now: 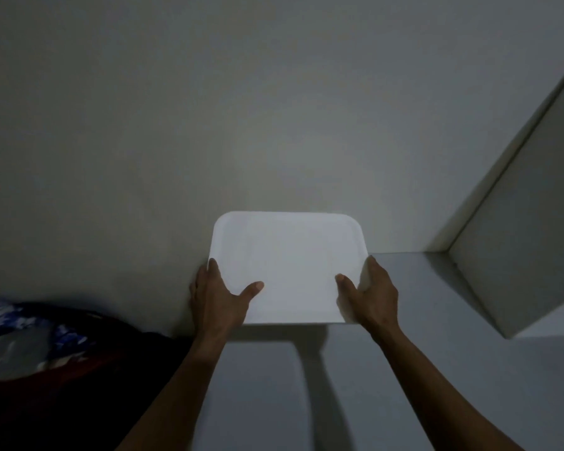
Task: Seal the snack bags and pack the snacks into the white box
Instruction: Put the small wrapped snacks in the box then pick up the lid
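Dark red and blue patterned cloth (30, 340) lies at far left, low in the view, well apart from the hands. Next, the left hand (217, 296) grips the left near edge of the white box (287, 265): thumb on top of the lid, other fingers curled round the side. The box sits between both hands, lid on, against a pale wall (209, 109). The right hand (370, 294) holds the right near edge the same way, thumb on lid. At far right stands a white cabinet (534, 239). Scene is dim, snack bags not visible.
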`<state>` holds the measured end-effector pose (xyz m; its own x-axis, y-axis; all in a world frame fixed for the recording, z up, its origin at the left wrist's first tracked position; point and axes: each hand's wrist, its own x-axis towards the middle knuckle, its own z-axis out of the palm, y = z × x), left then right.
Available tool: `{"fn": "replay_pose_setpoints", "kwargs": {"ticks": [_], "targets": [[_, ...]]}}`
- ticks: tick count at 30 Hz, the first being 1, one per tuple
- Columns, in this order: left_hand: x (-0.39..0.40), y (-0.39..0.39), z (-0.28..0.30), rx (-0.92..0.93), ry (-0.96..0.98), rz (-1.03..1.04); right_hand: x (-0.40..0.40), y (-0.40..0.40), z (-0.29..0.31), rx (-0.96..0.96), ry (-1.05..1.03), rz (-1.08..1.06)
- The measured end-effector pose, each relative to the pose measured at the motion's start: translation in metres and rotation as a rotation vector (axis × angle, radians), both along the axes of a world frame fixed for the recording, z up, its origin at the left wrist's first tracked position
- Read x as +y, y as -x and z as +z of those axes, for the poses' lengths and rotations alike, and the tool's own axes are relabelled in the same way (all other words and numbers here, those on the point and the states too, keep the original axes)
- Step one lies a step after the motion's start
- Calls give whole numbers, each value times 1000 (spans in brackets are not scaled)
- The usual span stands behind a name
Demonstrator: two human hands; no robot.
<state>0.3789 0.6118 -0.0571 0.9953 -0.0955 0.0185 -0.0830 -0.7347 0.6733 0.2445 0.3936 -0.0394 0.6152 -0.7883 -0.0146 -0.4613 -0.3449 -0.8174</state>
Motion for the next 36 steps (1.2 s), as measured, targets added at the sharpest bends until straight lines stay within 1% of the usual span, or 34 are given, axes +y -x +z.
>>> {"fn": "replay_pose_setpoints", "kwargs": {"ticks": [5,8,13,21,27,36], "targets": [[-27,-47,-11,80,61,-16,-29,-53,-16,27,-59,12],[-41,-68,-18,112,36,-11,-43,-75,-27,48,-70,21],[-50,-82,-35,111,-1,12,-56,-96,-42,89,-75,29],[-58,-97,-42,97,-110,25,-59,-106,-58,107,-24,17],[-60,-89,-44,46,-247,10,-59,-103,-64,117,36,72],[-57,-84,-46,23,-309,-24,-61,-100,-65,154,43,134]]}}
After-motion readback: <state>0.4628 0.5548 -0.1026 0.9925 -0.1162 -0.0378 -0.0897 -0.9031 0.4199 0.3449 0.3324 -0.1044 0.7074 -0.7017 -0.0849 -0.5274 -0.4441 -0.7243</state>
